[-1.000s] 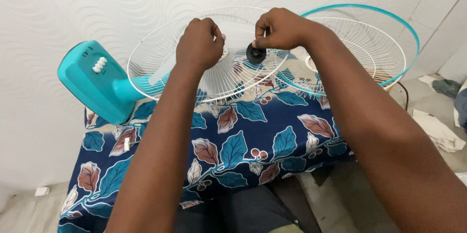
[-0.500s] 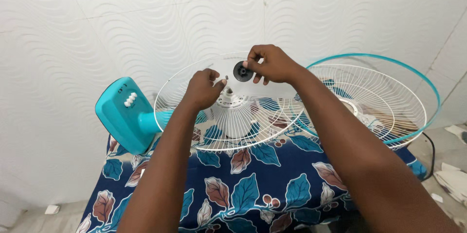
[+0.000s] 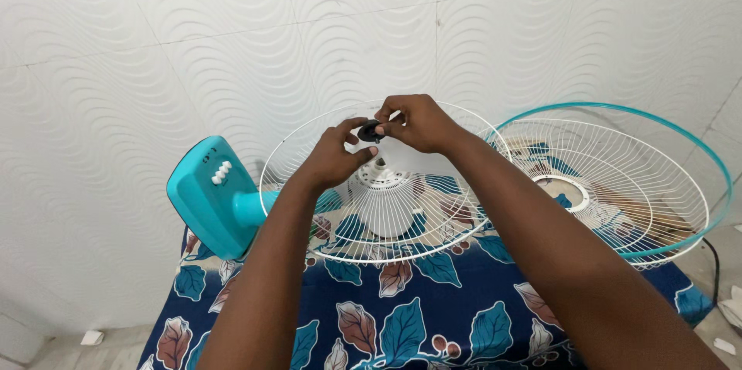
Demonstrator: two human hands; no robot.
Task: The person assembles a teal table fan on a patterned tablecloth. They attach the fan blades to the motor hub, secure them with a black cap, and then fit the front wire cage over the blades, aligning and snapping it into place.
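A leaf-patterned blue cloth (image 3: 433, 316) covers the surface nearest the viewer. On it lies a white wire fan guard (image 3: 309, 208) with its white motor hub (image 3: 384, 184) in the middle. Just above that hub, the left hand (image 3: 332, 157) and right hand (image 3: 417, 124) meet, fingers of both closed on a small black round knob (image 3: 369, 132). Left of the guard sits the teal fan base (image 3: 209, 196); right of it, a second guard with a teal rim (image 3: 618, 184). Behind stands a white wavy wall (image 3: 232, 37).
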